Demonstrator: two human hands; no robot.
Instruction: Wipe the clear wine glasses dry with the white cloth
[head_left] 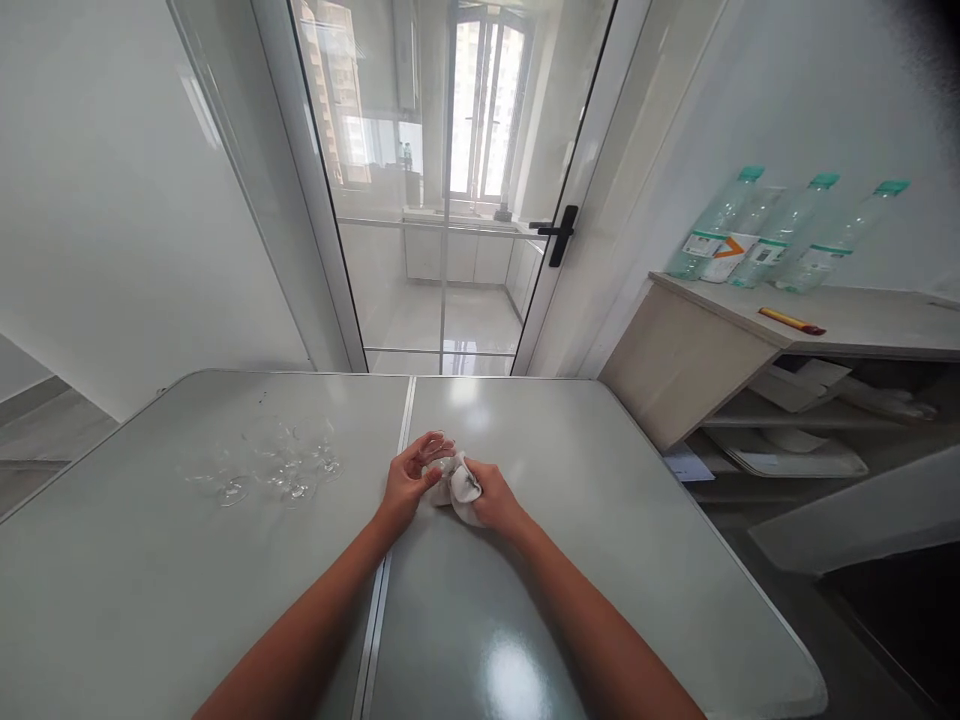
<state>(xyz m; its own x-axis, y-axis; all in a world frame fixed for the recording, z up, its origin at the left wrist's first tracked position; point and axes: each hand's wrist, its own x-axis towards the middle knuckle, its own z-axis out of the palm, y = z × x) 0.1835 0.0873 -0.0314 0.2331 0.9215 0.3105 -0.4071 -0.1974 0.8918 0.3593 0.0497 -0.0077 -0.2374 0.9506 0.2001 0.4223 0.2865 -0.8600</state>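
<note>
Two hands brought together at the table seam, cloth meeting clear piece

Placed just right of the metal table seam (406, 412): a white cloth (463, 484) and, on the cloth's seam side, a small clear piece (441, 466), probably glassware. Set between two grips, with the left hand (407, 482) on the seam side and the right hand (491, 494) on the side away from it. Clear piece nearer to the left hand, cloth nearer to the right; cloth and piece apparently touching. Cannot tell the long axis of the clear piece, too see-through and too much covered by fingers and folds.

Left fingers curled, thumb opposed, seemingly grasping the clear piece lightly. Right fingers clenched on the bunched cloth, with a fold poking out toward the seam.

Well left of the seam, on the table (187, 570): a cluster of clear glasses (289, 470), close-set and hard to count. Screened from the cloth by the left hand and wrist, laid over the seam; likely the main obstacle on that side.

Well right of the seam, beyond the table edge: a wooden cabinet (697, 350) with green-capped bottles (787, 235) and a yellow-and-red stick-like item (791, 320) on top. Past the seam's far end: a glass door (390, 290) with a black handle (561, 235), shut or ajar not certain.
</note>
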